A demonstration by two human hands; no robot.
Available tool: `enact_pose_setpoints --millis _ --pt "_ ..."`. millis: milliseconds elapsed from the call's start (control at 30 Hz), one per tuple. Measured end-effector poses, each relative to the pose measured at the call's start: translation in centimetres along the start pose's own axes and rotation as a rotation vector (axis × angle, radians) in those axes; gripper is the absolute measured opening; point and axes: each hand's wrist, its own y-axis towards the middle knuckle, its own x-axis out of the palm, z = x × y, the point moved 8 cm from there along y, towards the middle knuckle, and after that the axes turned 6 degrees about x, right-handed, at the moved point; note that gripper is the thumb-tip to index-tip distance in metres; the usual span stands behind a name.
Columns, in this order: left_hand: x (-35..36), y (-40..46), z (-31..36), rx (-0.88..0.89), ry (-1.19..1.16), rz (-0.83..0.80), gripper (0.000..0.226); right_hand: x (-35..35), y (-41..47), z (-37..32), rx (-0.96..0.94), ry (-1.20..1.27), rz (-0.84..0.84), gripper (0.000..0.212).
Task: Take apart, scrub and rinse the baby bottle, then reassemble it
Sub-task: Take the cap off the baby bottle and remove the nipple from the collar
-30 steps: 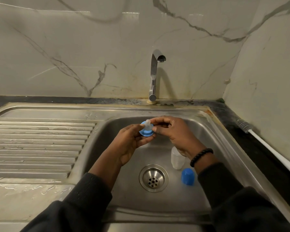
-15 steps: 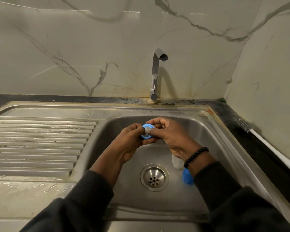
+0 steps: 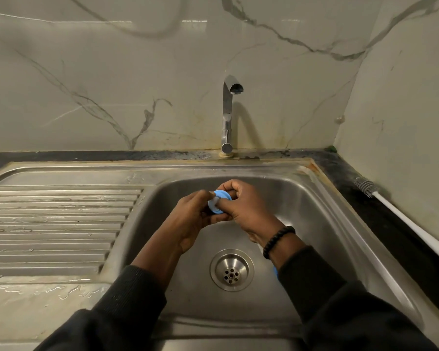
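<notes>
Over the steel sink basin [image 3: 302, 198], both hands grip the blue bottle collar ring [image 3: 220, 204] with a clear teat fitted in it. My left hand [image 3: 193, 219] holds the ring from the left and below. From the right, my right hand [image 3: 246, 211] pinches it, thumb pressed on its face. The teat is mostly hidden by fingers. A sliver of the blue cap [image 3: 275, 272] shows under my right sleeve. My right arm hides the clear bottle body.
A chrome tap [image 3: 228, 115] stands at the back, with no water running. The drain strainer [image 3: 231, 270] sits in the basin floor. A ribbed draining board [image 3: 58, 224] lies to the left. A white-handled bottle brush [image 3: 401, 216] rests on the dark counter at right.
The ring has turned so its flat face points toward me and the teat no longer sticks up. My right arm has shifted over the bottle body and cap, hiding them.
</notes>
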Motion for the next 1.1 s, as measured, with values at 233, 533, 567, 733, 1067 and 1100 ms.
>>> enact_pose_setpoints --millis 233,533,567,733,1067,1100 --pt "0.1 0.2 -0.2 0.029 0.012 -0.043 0.027 -0.5 0.0 -0.3 -0.090 -0.180 0.117 0.013" --pt "0.1 0.1 0.2 0.051 -0.004 -0.091 0.038 -1.4 0.0 -0.3 -0.060 -0.166 0.140 0.016" --pt "0.0 0.2 0.2 0.061 0.024 -0.060 0.034 -1.2 -0.1 -0.4 -0.066 -0.181 0.121 0.017" --pt "-0.7 0.6 -0.4 0.054 0.122 0.001 0.028 -0.7 0.0 0.0 -0.044 -0.195 0.010 0.025" --pt "-2.4 0.5 0.5 0.123 0.227 0.118 0.026 1.1 -0.7 -0.7 -0.105 -0.107 -0.156 0.043" --pt "-2.3 0.4 0.6 0.135 0.240 0.103 0.026 0.9 -0.7 -0.8 -0.120 -0.119 -0.134 0.039"
